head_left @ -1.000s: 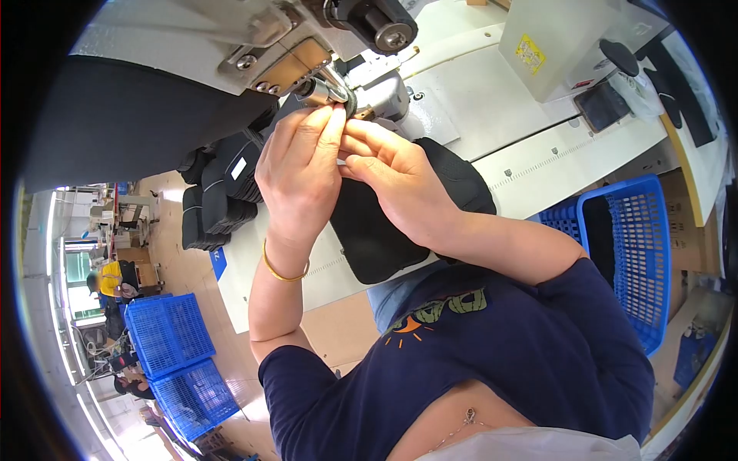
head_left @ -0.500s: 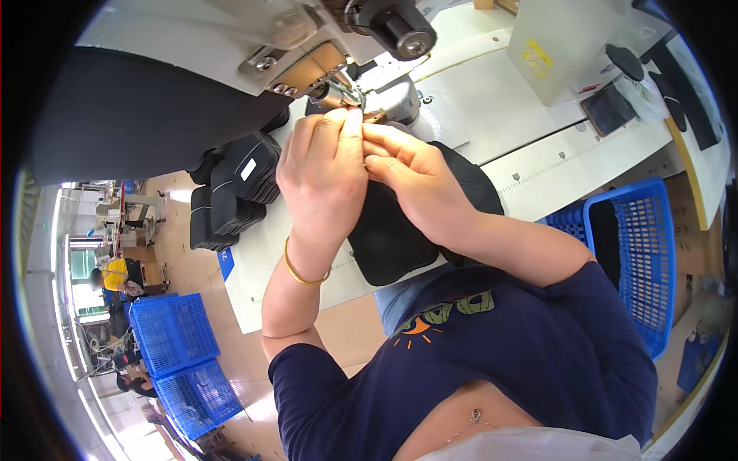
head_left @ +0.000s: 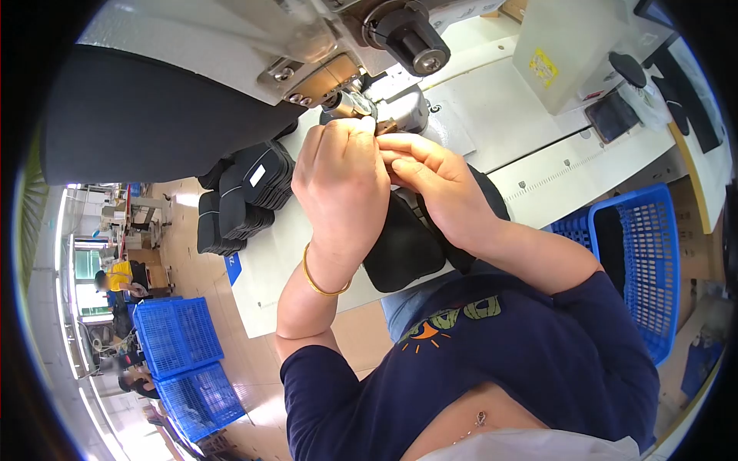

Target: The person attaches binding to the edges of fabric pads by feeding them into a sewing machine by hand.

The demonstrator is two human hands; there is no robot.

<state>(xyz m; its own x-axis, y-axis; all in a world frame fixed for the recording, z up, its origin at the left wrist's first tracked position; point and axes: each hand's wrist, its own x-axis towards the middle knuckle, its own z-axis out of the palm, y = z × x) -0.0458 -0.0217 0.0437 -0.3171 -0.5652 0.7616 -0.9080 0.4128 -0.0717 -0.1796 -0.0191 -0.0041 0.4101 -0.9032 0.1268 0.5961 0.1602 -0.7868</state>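
Note:
My left hand point(head_left: 344, 180), with a gold bangle at its wrist, is closed with its fingertips pinched just below the metal foot of a sewing machine point(head_left: 330, 81). Close on its right, my right hand point(head_left: 446, 184) has its fingers curled together, the tips near the left hand's. What either hand grips is too small or hidden to name. Black padded fabric pieces point(head_left: 403, 246) hang below the hands at the table's front edge, partly under the right hand.
Stacks of black pieces point(head_left: 257, 177) sit left on the white table point(head_left: 269, 296). A blue basket point(head_left: 653, 284) stands at the right, blue crates point(head_left: 181, 330) on the floor at lower left. Two people point(head_left: 119, 278) are far off at the left. A dark knob point(head_left: 407, 38) juts above.
The whole view has shifted, so the machine, table and hands appear further right. My left hand has turned so that its back shows more, and both hands remain close together at the machine.

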